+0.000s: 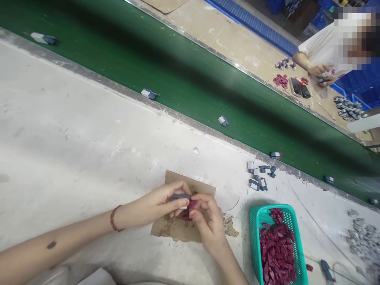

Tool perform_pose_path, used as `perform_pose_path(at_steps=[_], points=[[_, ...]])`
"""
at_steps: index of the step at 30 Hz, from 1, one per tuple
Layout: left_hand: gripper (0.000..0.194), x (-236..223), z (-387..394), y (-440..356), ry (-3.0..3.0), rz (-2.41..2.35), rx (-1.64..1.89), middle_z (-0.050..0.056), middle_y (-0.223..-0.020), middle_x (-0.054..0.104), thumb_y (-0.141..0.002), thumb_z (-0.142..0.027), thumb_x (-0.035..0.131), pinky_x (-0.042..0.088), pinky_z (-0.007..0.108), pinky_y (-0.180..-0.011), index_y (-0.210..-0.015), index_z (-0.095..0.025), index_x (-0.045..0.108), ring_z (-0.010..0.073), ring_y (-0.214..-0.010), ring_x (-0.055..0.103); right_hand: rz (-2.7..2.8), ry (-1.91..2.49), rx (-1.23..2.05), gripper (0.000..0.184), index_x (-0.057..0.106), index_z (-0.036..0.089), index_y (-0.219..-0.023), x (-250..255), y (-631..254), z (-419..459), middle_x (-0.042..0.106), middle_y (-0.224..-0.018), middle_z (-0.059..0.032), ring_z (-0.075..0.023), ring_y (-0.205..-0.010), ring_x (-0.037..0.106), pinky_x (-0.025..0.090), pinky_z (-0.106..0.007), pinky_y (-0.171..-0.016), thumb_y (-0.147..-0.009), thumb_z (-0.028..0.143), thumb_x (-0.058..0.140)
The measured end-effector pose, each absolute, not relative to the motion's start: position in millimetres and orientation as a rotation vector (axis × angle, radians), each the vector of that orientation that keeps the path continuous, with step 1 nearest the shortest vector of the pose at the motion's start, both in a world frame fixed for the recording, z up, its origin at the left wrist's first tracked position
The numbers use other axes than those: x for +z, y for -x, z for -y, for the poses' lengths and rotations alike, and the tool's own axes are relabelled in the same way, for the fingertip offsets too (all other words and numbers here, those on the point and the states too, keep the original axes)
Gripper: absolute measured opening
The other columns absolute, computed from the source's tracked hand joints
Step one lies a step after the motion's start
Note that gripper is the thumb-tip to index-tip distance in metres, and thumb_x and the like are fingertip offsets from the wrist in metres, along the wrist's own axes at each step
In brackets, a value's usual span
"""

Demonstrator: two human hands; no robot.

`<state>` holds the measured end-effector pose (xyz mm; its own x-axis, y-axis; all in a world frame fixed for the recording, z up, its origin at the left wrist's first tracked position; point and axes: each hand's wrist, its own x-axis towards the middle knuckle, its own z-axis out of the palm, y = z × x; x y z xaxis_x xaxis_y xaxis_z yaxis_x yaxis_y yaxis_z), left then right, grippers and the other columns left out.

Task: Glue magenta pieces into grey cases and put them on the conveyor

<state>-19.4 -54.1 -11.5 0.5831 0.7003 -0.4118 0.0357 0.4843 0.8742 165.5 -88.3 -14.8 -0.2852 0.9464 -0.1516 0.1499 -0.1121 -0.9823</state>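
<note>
Head view: left hand (154, 204) holds grey shell (179, 196) lengthwise left-to-right.

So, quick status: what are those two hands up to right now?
Left hand pinching grey piece. Right hand pressing a maroon piece against it, over the cardboard. Teal basket beside; nothing blocking.

The counter (74, 130) is showing a white, matt skin, scuffed and wrinkling like taped plastic film. A torn piece of brown cardboard (175, 229) is lying on it, rough and frayed at its edges. The teal basket (255, 225) is looking like moulded plastic mesh, and the maroon pieces (276, 253) in it are appearing as matt plastic. The green belt (184, 79) is looking smooth and dull, and a grey metal strip (178, 114) is edging it.
</note>
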Motion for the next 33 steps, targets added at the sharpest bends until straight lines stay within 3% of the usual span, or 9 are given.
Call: perform_pose_path(at_steps=[4,10,14,18,20,25,30,33], points=[[0.021,-8.5,-4.6,20.9,-1.396,-0.976,0.648,0.004,-0.088,0.066,-0.088,-0.040,0.056,0.045,0.030,-0.074,-0.089,-0.019,0.061,0.0208,-0.083,0.060,1.536,1.582,0.985,0.017,0.063,0.022,-0.103,6.8,-209.2,89.5,0.067,-0.084,-0.0032,-0.0176,-0.077,0.063,0.049,-0.028,-0.069,-0.093,0.031,0.052],[0.018,-26.3,-114.8,8.2,-1.845,-1.363,0.832,0.004,-0.091,0.065,-0.090,-0.031,0.056,0.042,0.035,-0.085,-0.095,-0.015,0.064,0.0229,-0.087,0.055,1.599,2.199,0.290,0.024,0.064,0.021,-0.094,29.5,-307.9,116.7,0.067,-0.095,-0.0103,-0.0274,-0.090,0.061,0.047,-0.041,-0.080,-0.090,0.032,0.044],[0.017,-31.2,-148.6,-12.6,-1.984,-1.383,0.812,0.011,-0.106,0.061,-0.091,-0.021,0.055,0.026,0.045,-0.106,-0.097,-0.008,0.064,0.0303,-0.113,0.044,1.771,2.315,0.313,0.026,0.066,0.021,-0.096,18.9,-340.0,134.3,0.067,-0.098,-0.0107,-0.0286,-0.093,0.060,0.047,-0.045,-0.084,-0.087,0.026,0.043],[0.033,-26.2,-154.1,-40.6,-2.189,-1.245,0.771,0.014,-0.137,0.048,-0.094,-0.019,0.051,0.014,0.047,-0.115,-0.123,-0.004,0.054,0.0290,-0.131,0.029,1.875,2.289,0.311,0.024,0.068,0.020,-0.091,3.5,-345.2,136.9,0.069,-0.094,-0.0103,-0.0288,-0.090,0.060,0.048,-0.047,-0.085,-0.087,0.023,0.044],[0.035,-24.7,-154.8,-56.4,-2.293,-1.115,0.716,0.011,-0.140,0.047,-0.095,-0.019,0.050,0.017,0.045,-0.116,-0.128,-0.008,0.053,0.0268,-0.133,0.032,1.888,2.278,0.291,0.024,0.067,0.021,-0.087,-0.4,-345.5,135.7,0.069,-0.089,-0.0102,-0.0282,-0.085,0.060,0.049,-0.045,-0.081,-0.088,0.023,0.044],[0.030,-29.0,-160.8,-91.4,-2.431,-0.962,0.611,0.010,-0.124,0.058,-0.094,-0.031,0.058,0.048,0.048,-0.095,-0.120,-0.015,0.059,0.0253,-0.110,0.058,1.917,2.272,0.210,0.026,0.063,0.022,-0.083,-0.7,-344.7,134.6,0.067,-0.083,-0.0088,-0.0274,-0.081,0.060,0.048,-0.043,-0.076,-0.093,0.031,0.041],[0.027,-29.7,-154.6,-101.9,-2.440,-1.003,0.613,0.019,-0.109,0.059,-0.096,-0.013,0.040,0.041,0.051,-0.097,-0.108,-0.004,0.062,0.0310,-0.108,0.056,1.635,2.276,0.289,0.031,0.062,0.021,-0.091,7.4,-339.5,136.3,0.069,-0.086,-0.0097,-0.0275,-0.081,0.064,0.051,-0.041,-0.072,-0.093,0.044,0.042],[0.031,-26.6,-133.0,-84.4,-2.435,-1.006,0.623,0.020,-0.111,0.058,-0.096,-0.017,0.037,0.040,0.050,-0.098,-0.113,-0.005,0.060,0.0320,-0.108,0.054,1.360,2.145,0.404,0.031,0.063,0.021,-0.094,15.5,-328.2,136.5,0.071,-0.089,-0.0090,-0.0251,-0.079,0.067,0.053,-0.037,-0.070,-0.089,0.049,0.050]])
